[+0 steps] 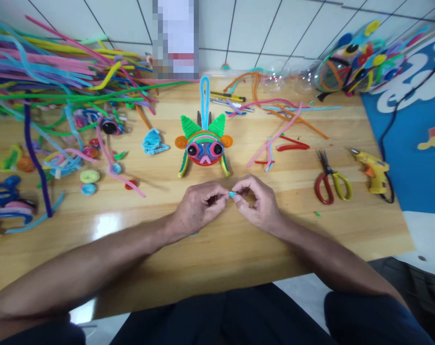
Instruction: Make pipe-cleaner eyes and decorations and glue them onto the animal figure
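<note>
My left hand (199, 208) and my right hand (258, 203) meet above the front of the table, thumb and forefinger pinched on each. Between the fingertips is a small light-blue piece of pipe cleaner (232, 194), mostly covered by the fingers. Just beyond the hands stands a colourful pipe-cleaner creature (205, 152) with big dark eyes, green pointed ears, orange spirals and a tall blue loop on top. Left of it lies a coiled blue pipe-cleaner piece (153, 142). Neither hand touches the creature.
Loose pipe cleaners (52, 62) pile up at the back left, with small coiled pieces (90, 177) before them. On the right lie scissors (327, 179) and a yellow glue gun (373, 170) with a black cord. Clear plastic balls (275, 81) and finished figures (361, 67) stand at the back right.
</note>
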A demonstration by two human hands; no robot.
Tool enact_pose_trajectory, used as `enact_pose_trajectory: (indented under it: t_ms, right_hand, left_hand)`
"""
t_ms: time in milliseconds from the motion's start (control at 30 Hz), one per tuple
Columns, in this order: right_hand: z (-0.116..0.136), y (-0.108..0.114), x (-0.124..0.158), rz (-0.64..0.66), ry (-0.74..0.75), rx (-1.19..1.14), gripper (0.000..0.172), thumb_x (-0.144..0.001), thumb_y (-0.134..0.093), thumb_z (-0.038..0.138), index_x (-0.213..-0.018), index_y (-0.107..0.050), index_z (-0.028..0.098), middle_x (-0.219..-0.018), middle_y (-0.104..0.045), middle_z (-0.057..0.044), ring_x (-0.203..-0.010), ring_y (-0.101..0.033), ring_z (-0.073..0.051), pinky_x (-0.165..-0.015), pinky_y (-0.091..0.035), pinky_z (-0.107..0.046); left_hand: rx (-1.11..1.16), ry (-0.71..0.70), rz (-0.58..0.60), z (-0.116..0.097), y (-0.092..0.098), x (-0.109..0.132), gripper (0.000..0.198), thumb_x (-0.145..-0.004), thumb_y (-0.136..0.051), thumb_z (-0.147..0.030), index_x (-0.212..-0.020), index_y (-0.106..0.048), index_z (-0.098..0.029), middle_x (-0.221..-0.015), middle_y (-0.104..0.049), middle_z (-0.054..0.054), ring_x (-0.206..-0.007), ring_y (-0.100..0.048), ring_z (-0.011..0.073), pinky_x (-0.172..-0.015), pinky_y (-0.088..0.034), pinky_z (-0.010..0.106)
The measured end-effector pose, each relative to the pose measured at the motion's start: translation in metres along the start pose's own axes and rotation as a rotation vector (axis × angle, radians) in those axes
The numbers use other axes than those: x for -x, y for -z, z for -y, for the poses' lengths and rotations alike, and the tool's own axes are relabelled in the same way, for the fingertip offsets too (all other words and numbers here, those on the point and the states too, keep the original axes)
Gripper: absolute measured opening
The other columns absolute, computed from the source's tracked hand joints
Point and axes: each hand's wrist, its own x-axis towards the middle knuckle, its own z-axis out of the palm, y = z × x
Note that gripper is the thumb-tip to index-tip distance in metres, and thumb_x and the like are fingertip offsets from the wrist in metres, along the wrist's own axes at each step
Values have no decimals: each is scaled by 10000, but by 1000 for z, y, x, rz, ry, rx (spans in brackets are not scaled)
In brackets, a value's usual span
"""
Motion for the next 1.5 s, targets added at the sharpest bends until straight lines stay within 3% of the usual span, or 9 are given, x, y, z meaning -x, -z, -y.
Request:
enact_pose_trajectory:
  t_ms: [500,767,1500]
  right_hand:
    - [0,-1,0,-29,60,10,144,-899,-640,103,-972,-654,227,-794,-664,3,-713,-632,-141,-661,-522,-294]
    - [1,0,-2,18,87,30,153,-895,-613,96,-965,-640,230,-806,-657,2,-736,-618,-148,-671,-504,-300]
    - [2,1,-2,22,41,23,124,-869,-607,108,-899,-596,228,-784,-626,9,-714,-600,-144,-653,-487,-289]
  left_hand:
    - [-8,-3,-22,0,-1,0,119,-897,-641,-57,-843,-714,-135,-678,-678,-12,-567,-556,63,-542,-413,157]
    - [-14,-29,2,0,-1,-1,127,-902,-642,-50,-827,-700,-135,-680,-680,-14,-567,-553,59,-556,-420,155]
    - [-40,-39,15,-2,1,-1,138,-904,-624,-65,-810,-691,-141,-675,-668,-14,-567,-555,64,-549,-420,163]
